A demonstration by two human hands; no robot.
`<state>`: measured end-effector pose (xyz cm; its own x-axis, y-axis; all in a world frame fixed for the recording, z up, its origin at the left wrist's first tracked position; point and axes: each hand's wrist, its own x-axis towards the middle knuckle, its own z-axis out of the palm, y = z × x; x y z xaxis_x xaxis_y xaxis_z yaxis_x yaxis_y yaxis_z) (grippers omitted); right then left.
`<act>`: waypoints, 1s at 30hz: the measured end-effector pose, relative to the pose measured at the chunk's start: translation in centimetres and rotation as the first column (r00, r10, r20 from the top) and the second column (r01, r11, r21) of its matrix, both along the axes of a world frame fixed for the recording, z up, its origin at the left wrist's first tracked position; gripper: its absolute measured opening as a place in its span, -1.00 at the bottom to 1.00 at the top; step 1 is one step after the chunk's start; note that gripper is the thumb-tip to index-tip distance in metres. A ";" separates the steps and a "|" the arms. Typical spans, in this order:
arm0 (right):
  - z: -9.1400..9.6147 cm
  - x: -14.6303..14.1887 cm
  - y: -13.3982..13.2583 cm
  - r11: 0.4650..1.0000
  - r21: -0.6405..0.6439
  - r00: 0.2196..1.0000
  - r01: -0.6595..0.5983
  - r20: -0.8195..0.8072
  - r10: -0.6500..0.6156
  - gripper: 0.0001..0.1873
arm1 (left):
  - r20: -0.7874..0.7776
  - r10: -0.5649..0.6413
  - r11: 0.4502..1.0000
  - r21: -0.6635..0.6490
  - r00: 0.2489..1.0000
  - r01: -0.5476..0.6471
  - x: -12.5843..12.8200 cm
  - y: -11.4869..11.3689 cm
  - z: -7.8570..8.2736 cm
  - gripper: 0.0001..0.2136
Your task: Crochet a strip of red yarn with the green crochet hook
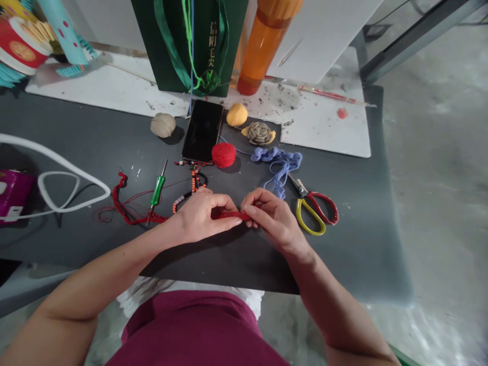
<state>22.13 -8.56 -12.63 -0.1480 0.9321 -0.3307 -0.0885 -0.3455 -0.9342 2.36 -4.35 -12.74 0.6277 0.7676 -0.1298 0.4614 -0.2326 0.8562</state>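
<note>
While left hand [196, 216] pinches red crocheted strip [225, 215] between thumb and fingers, right hand [275, 218] grips its end, fingertips of both hands nearly meeting. Strip held over grey counter [362, 244], between hands. Longer red length [120, 211] lies left of left hand; whether joined, cannot tell. Green-handled hook [157, 190] crosses it. Beaded string [194, 179] partly hidden by left hand. Red yarn ball [223, 155] beyond hands, at near corner of phone [203, 127]. Scissors [302, 190] right of right hand, blades near blue crochet piece [291, 160].

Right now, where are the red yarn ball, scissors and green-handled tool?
Red yarn ball [223, 155]: head view, its middle.
Scissors [303, 191]: head view, the pivot.
Green-handled tool [157, 190]: head view, its handle.
</note>
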 end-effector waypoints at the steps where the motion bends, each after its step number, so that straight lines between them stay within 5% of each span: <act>1: 0.1 0.0 0.0 1.000 0.010 1.000 -0.023 0.015 0.023 -0.53 | -0.003 0.004 1.000 0.006 1.000 -0.004 0.0 0.0 0.0 -0.81; 30: 0.1 -0.1 0.0 1.000 -0.017 0.996 -0.002 0.086 0.003 -0.57 | -0.052 0.002 1.000 0.023 0.999 -0.001 0.1 -0.1 0.3 -0.86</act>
